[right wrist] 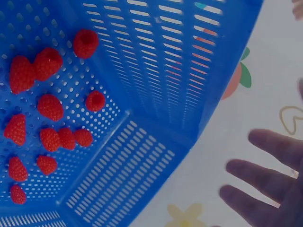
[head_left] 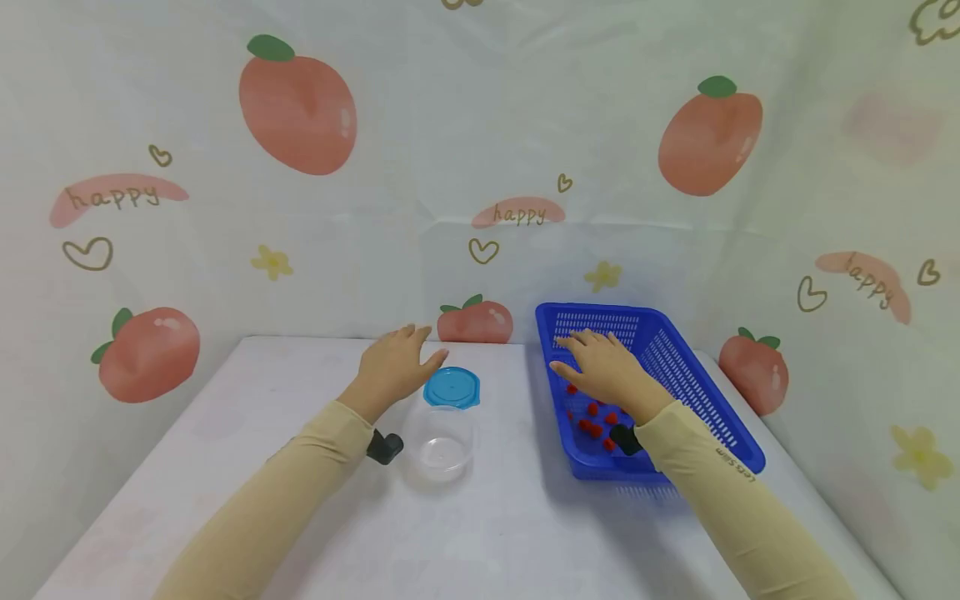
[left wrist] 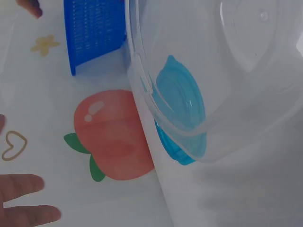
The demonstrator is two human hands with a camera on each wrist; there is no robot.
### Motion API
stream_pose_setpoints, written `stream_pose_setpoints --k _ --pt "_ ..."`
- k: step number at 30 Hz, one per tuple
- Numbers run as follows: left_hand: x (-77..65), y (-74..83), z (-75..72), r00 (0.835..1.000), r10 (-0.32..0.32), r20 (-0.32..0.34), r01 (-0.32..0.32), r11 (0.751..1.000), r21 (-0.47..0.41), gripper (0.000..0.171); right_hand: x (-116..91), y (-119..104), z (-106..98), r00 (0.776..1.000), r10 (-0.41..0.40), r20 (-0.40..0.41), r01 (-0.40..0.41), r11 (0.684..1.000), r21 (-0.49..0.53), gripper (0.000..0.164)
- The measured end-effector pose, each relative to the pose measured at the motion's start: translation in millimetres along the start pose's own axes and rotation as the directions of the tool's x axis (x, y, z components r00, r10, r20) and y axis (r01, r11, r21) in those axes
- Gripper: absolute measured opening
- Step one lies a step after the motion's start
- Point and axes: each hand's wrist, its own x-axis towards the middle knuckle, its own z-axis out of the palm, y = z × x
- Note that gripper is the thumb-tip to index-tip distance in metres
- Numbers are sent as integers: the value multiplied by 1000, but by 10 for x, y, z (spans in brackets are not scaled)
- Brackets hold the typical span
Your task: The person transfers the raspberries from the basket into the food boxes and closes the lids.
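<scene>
My left hand (head_left: 395, 365) hovers over the table, fingers extended and holding nothing, just behind and left of a clear round plastic tub (head_left: 441, 446). Behind the tub lies a blue lid (head_left: 452, 387), close to that hand's thumb; the left wrist view shows the lid (left wrist: 182, 109) through the tub's wall. Over the blue perforated basket (head_left: 693, 375) is my right hand (head_left: 603, 367), its fingers spread and gripping nothing. Several raspberries (right wrist: 50, 107) are scattered on the basket's floor, partly hidden by my right hand and wrist in the head view.
The white table (head_left: 495, 533) ends at a cloth backdrop (head_left: 390, 167) printed with fruit, hearts and flowers. The basket stands at the table's right side, its far end near the backdrop. A strip of tabletop separates tub and basket.
</scene>
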Motion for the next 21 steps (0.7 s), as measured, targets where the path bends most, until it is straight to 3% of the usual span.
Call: stream_pose_setpoints --k 8,21 --pt "-3 -14 -24 995 -29 100 38 995 -92 45 -6 41 -24 995 16 100 -19 999 32 46" --pt "-36 -169 -10 991 11 136 18 978 -207 35 -63 100 -67 995 -4 103 -8 993 120 37"
